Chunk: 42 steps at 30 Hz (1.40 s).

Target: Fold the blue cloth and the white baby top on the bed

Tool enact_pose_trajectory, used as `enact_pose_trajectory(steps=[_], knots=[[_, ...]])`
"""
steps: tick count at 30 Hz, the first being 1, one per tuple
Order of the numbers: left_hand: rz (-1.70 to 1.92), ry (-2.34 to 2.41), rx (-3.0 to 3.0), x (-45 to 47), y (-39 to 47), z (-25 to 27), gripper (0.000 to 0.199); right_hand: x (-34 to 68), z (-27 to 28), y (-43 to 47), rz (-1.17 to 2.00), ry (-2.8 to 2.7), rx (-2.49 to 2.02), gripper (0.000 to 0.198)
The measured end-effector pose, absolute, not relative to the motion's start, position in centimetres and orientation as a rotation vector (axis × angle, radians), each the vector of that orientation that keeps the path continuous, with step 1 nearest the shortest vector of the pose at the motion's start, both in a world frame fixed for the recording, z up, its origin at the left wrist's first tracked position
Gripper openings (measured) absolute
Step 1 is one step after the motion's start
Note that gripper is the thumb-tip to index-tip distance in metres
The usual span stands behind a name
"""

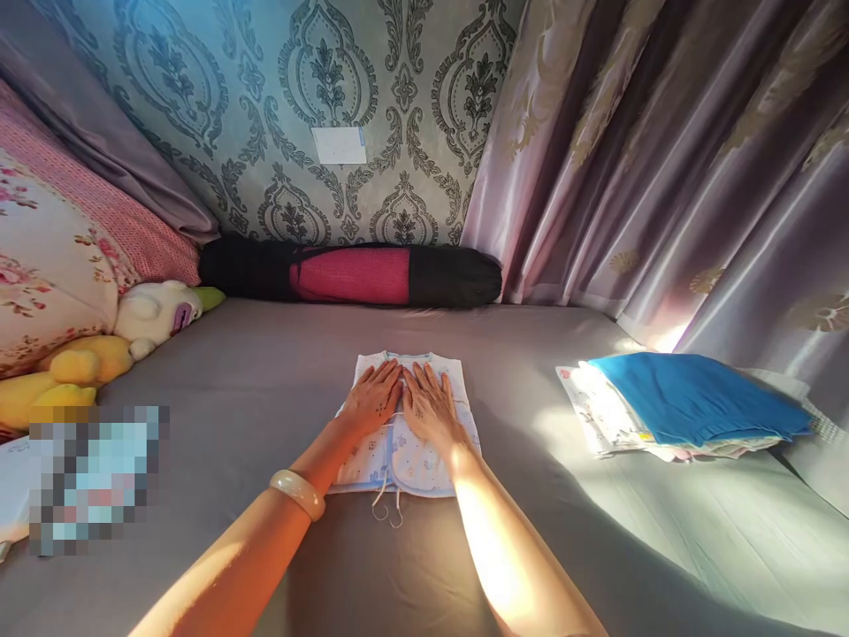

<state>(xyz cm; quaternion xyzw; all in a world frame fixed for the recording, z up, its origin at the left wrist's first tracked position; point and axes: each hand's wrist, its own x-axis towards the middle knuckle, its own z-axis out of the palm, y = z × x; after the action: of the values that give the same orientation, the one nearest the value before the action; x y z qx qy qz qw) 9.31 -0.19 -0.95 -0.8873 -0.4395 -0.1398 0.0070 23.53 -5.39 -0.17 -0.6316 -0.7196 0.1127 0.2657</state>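
Two bare arms reach forward over a grey bed point(265, 380). The left arm wears a pale bracelet point(298, 493) near the wrist. Sun shines bright on the right arm.

The left hand point(372, 398) and the right hand point(430, 405) lie side by side, almost touching. Both hands are open and flat, with fingers spread, pressing down on a small white baby shirt point(404, 451). They grip nothing. The baby shirt is folded and lies flat in the middle of the bed. It has tiny prints and light blue edges. Two thin strings point(388, 506) hang out from its near edge onto the sheet.

To the right, well apart from the baby shirt, sits a pile of folded clothes point(616, 420) in the sun. A blue cloth point(690, 394) lies on top of the pile.

To the left, at the side of the bed, there is a yellow soft toy point(66, 372) and a white soft toy point(156, 311) next to it. Behind them leans a flowery pillow point(46, 265) with a pink edge.

Farther back, a long black and pink bag point(351, 274) lies along the wall. Above it is green wallpaper point(318, 88) with curly shapes and a small white plate point(339, 145). Shiny purple curtains point(663, 159) hang on the right.
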Motion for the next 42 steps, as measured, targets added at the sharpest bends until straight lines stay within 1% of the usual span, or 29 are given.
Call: enact_pose_trajectory(steps=[6, 10, 13, 16, 20, 27, 31, 37, 42], knots=[[-0.394, -1.396, -2.804, 9.3, 0.1, -1.3, 0.047, 23.6, -0.6, -5.1, 0.247, -2.01, -1.771, 0.048], [-0.469, -1.423, -2.707, 9.3, -0.3, -0.9, 0.047, 23.7, -0.3, -5.2, 0.229, -1.978, -1.757, 0.049], [-0.535, -1.491, -2.566, 9.4, -0.6, -0.7, 0.051, 23.8, 0.0, -5.3, 0.095, -1.904, -1.846, 0.051], [-0.474, -1.546, -2.545, 9.4, -0.6, -0.8, 0.053, 23.9, -0.1, -5.2, 0.003, -1.835, -1.991, 0.051], [-0.337, -1.596, -2.638, 9.4, -0.1, -1.5, 0.055, 24.2, -0.5, -5.0, 0.088, -1.861, -2.113, 0.053], [-0.395, -1.614, -2.623, 9.3, -0.1, -1.5, 0.056, 24.3, -0.7, -4.9, 0.11, -1.869, -2.099, 0.053], [-0.477, -1.727, -2.466, 9.4, -0.3, -1.2, 0.057, 24.2, -0.6, -5.0, 0.04, -1.799, -2.133, 0.054], [-0.356, -1.809, -2.505, 9.4, 0.0, -1.6, 0.06, 24.4, -0.6, -5.1, 0.032, -1.725, -2.166, 0.057], [-0.351, -1.835, -2.517, 9.4, 0.0, -1.6, 0.06, 24.4, -0.6, -5.1, 0.068, -1.741, -2.187, 0.058]])
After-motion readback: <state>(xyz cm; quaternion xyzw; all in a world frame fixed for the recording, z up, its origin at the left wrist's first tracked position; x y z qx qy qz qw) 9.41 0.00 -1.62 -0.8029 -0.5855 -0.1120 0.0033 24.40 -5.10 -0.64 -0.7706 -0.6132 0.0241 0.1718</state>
